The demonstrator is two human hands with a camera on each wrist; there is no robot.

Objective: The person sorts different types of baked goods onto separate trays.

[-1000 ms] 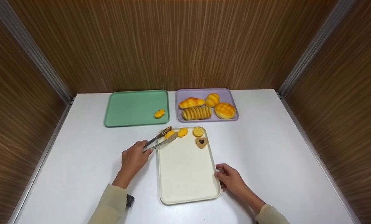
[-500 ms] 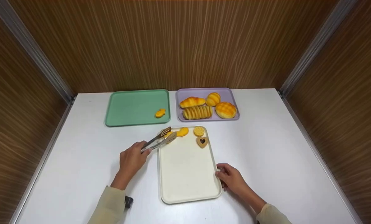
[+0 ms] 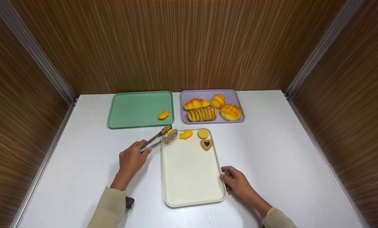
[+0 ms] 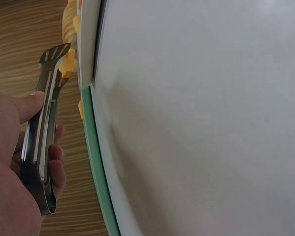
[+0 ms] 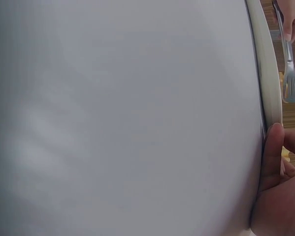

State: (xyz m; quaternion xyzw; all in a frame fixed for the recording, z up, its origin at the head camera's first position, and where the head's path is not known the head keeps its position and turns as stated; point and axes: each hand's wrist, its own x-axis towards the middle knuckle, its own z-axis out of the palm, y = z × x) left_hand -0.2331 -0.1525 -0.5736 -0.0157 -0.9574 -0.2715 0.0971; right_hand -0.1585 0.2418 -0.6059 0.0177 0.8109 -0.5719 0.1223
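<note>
My left hand (image 3: 132, 159) grips metal tongs (image 3: 155, 139), also in the left wrist view. Between the tong tips sits a yellow fish-shaped cookie (image 4: 67, 63), over the far left corner of the cream tray (image 3: 193, 177); the tongs partly hide it. On that tray, a second fish-shaped cookie (image 3: 186, 134) lies to the right, then a round yellow cookie (image 3: 203, 133) and a heart-shaped cookie (image 3: 207, 144) with a dark centre. My right hand (image 3: 236, 181) holds the tray's right edge near its front corner; the right wrist view shows fingers (image 5: 273, 152) at the rim.
Behind stands a green tray (image 3: 138, 109) with one fish-shaped cookie (image 3: 163, 115) near its front right. Beside it, a purple tray (image 3: 204, 93) bears a croissant (image 3: 196, 104), a ridged loaf (image 3: 201, 114) and two rounder breads. Wood-grain walls (image 3: 189, 47) enclose the white table (image 3: 271, 142).
The tongs have shifted left and slightly away with the fish-shaped cookie, opening a gap to the other fish-shaped cookie. The right hand has stayed at the cream tray's edge.
</note>
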